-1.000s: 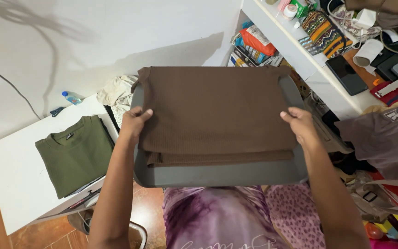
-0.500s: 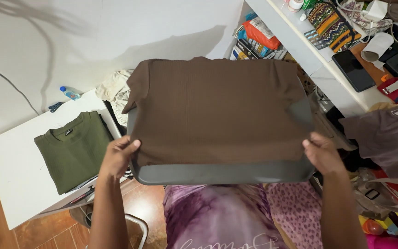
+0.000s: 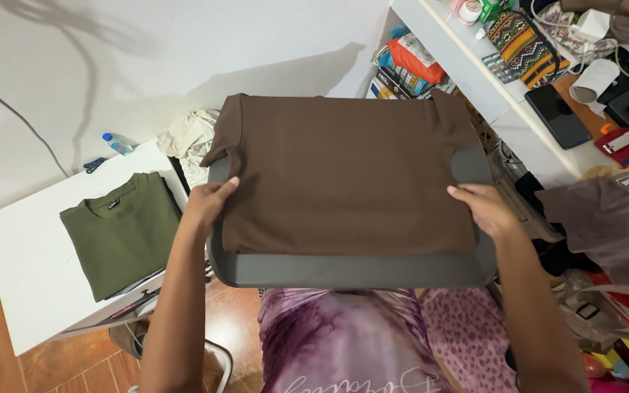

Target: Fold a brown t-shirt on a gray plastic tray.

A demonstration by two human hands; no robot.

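Note:
A folded brown shirt [image 3: 347, 175] lies on a dark grey board [image 3: 358, 269] resting over my lap. My left hand [image 3: 209, 200] grips the shirt's left edge, thumb on top. At the right edge my right hand [image 3: 485, 207] holds the shirt the same way. A sleeve of the shirt hangs over the board's far left corner.
A folded green shirt [image 3: 121, 233] lies on a white table [image 3: 23, 276] to my left, with a small bottle [image 3: 118, 143] and crumpled cloth [image 3: 187, 138] behind it. White shelves [image 3: 475, 73] at right hold cluttered items; a grey-brown garment [image 3: 613, 218] hangs lower right.
The brown shirt has been opened out from a narrower fold to cover more of the board, and both hands slid from its front corners to its side edges.

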